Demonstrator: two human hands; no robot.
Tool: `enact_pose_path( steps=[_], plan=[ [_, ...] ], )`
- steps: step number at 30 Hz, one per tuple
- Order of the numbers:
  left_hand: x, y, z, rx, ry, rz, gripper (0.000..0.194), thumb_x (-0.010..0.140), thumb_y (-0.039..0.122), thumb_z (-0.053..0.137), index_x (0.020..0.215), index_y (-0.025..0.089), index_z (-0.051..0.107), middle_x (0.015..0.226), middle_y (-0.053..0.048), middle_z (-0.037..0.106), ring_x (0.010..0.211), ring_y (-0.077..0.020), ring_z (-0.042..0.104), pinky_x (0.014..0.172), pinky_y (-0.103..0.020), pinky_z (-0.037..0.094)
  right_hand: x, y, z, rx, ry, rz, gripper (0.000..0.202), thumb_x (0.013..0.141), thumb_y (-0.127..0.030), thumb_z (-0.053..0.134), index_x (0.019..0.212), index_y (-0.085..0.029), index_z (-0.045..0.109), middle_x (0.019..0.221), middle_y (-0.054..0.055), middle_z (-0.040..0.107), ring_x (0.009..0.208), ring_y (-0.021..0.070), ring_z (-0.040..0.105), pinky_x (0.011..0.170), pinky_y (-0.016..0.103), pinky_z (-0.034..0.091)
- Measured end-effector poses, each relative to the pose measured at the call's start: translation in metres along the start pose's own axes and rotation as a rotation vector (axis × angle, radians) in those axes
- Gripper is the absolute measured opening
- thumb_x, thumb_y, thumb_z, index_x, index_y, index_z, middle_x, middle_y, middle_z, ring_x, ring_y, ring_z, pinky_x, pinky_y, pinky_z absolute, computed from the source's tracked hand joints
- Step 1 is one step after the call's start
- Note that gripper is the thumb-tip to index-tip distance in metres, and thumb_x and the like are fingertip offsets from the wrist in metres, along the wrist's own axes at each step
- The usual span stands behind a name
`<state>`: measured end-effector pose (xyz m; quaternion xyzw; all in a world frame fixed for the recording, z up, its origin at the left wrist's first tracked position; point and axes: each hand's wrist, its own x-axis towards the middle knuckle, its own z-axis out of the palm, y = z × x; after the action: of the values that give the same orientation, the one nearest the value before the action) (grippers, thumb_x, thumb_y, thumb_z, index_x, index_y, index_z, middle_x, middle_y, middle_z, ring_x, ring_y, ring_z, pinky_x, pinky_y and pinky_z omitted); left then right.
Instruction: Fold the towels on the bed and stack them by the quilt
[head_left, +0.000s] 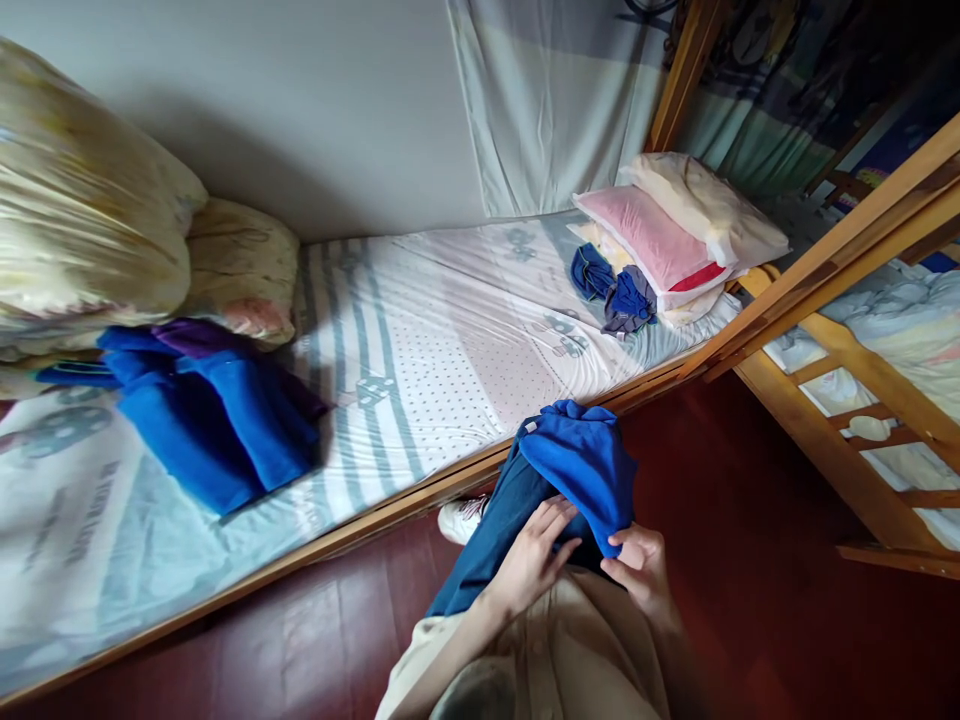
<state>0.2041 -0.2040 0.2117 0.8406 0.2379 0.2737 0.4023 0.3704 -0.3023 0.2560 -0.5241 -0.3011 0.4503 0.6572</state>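
A blue garment (pixel 581 460) with a bunched top edge and a small white label is draped over my lap. My right hand (pixel 637 568) pinches its lower corner between thumb and fingers. Beside the cloth is my left hand (pixel 538 555), fingers stretched out and thumb apart; whether its fingertips touch the garment I cannot tell. Blue trousers (pixel 217 420) lie spread on the bed to the left, with a dark purple garment (pixel 202 338) partly beneath them. Crumpled dark blue and grey clothing (pixel 626 297) rests at the bed's right end.
The low bed (pixel 450 340) with a patterned sheet runs along the wall. Large pale yellow bundles (pixel 82 200) stand at its left end, stacked pillows (pixel 645 230) at its right. A wooden bunk frame (pixel 847 440) rises on the right above the red floor (pixel 735 520).
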Motion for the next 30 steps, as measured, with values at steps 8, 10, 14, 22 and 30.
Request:
enact_pose_path(
  steps=[8, 10, 14, 22, 30],
  plan=[
    [-0.003, -0.005, 0.007, 0.061, 0.145, -0.115, 0.025, 0.104, 0.026, 0.046, 0.115, 0.02, 0.068, 0.111, -0.014, 0.072, 0.106, -0.0279, 0.066, 0.093, -0.045, 0.058, 0.007, -0.021, 0.022, -0.301, -0.098, -0.207, 0.02, 0.083, -0.034, 0.08, 0.066, -0.025, 0.078, 0.061, 0.002, 0.071, 0.05, 0.0143, 0.061, 0.051, 0.027, 0.049],
    [-0.006, -0.011, -0.002, 0.094, 0.164, -0.124, 0.026, 0.105, 0.025, 0.043, 0.111, 0.02, 0.068, 0.107, -0.013, 0.071, 0.101, -0.0262, 0.067, 0.09, -0.042, 0.058, 0.011, -0.023, 0.019, -0.423, -0.002, -0.322, 0.019, 0.083, -0.032, 0.081, 0.066, -0.025, 0.078, 0.053, -0.002, 0.064, 0.043, 0.0113, 0.053, 0.047, 0.025, 0.045],
    [-0.015, -0.017, -0.024, 0.167, 0.291, -0.1, 0.03, 0.105, 0.021, 0.041, 0.118, 0.021, 0.067, 0.103, -0.01, 0.07, 0.096, -0.022, 0.068, 0.085, -0.036, 0.058, 0.02, -0.023, 0.005, -0.694, 0.304, -0.58, 0.013, 0.086, -0.029, 0.081, 0.073, -0.026, 0.081, 0.043, -0.007, 0.051, 0.037, 0.0088, 0.041, 0.049, 0.027, 0.046],
    [-0.007, 0.017, -0.056, 0.309, 0.35, 0.339, 0.039, 0.102, 0.01, 0.049, 0.138, 0.021, 0.058, 0.073, 0.002, 0.058, 0.064, -0.0144, 0.056, 0.074, -0.03, 0.054, 0.03, -0.022, -0.016, -0.973, 0.828, -0.949, 0.015, 0.092, -0.035, 0.077, 0.08, -0.026, 0.079, 0.072, 0.007, 0.073, 0.071, 0.0247, 0.07, 0.078, 0.045, 0.057],
    [-0.011, 0.003, -0.063, 0.286, -0.124, 0.096, 0.043, 0.103, 0.011, 0.037, 0.134, 0.026, 0.064, 0.098, -0.005, 0.064, 0.084, -0.0168, 0.067, 0.074, -0.025, 0.057, 0.038, -0.045, -0.02, -0.908, 1.2, -0.938, 0.028, 0.097, -0.047, 0.067, 0.085, -0.023, 0.072, 0.084, 0.011, 0.063, 0.084, 0.029, 0.065, 0.07, 0.045, 0.054]
  ],
)
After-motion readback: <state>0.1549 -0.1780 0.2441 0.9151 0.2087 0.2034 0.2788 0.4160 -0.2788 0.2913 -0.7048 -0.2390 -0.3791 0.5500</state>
